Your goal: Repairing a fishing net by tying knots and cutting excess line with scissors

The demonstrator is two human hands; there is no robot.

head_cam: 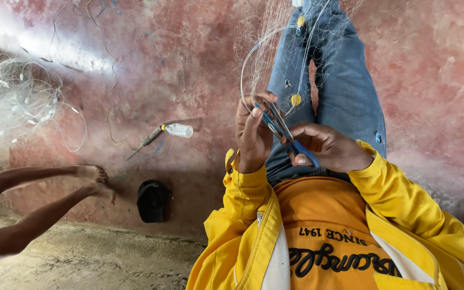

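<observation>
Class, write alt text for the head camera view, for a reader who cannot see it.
A person in a yellow jacket holds blue-handled scissors in the right hand, its blades at the fine fishing net pinched by the left hand over their jeans. On the reddish floor lie a small plastic bottle, a dark cap and another person's bare legs.

The blades of the blue-handled metal scissors vanish behind the fingers of the left hand; the fine pale fishing net is too thin to trace and runs off the top edge; the second person's bare legs are cut by the left edge; the white tangled net heap dissolves in glare; the small black object on the floor cannot be identified.
</observation>
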